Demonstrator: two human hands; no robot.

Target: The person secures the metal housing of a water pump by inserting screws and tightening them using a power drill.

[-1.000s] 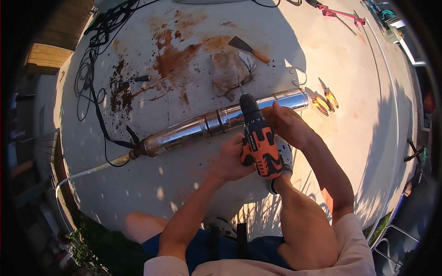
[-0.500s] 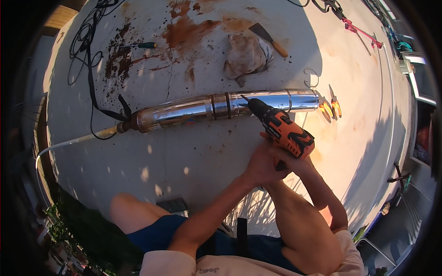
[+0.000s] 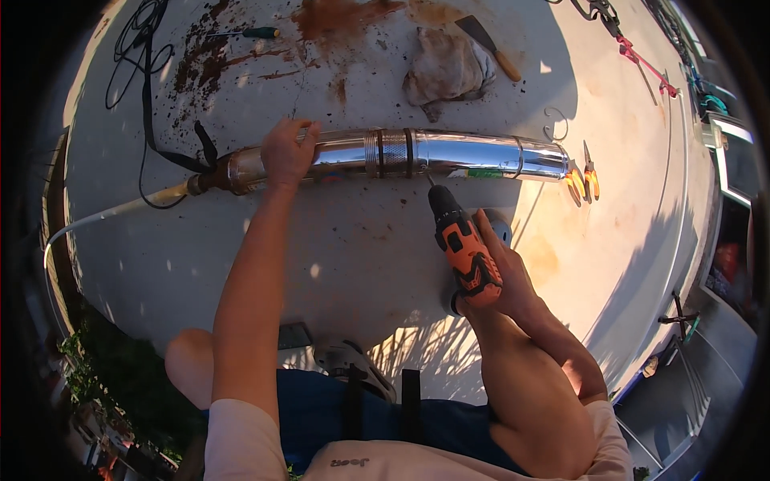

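A long shiny steel submersible pump (image 3: 473,152) lies across the ground in front of me, with a perforated band near its middle. My left hand (image 3: 287,152) is closed over the pump's left part, its fingertips hidden on the far side. In my right hand (image 3: 513,276) is an orange and black cordless drill (image 3: 473,260), gripped by its handle. The drill's bit points up at the pump's near side, just right of the perforated band. Whether the tip touches the pump I cannot tell.
A pale pipe (image 3: 128,209) runs off the pump's left end, beside a black strap (image 3: 147,112). Beyond the pump lie a screwdriver (image 3: 261,33), a dirty rag (image 3: 449,68) and a scraper (image 3: 489,48). Pliers (image 3: 591,176) lie by the pump's right end. A phone (image 3: 295,335) is near my knee.
My left hand has left the drill and moved left onto the pump. The drill, now in my right hand alone, has come lower and turned more upright; the pump has rolled, showing a green label.
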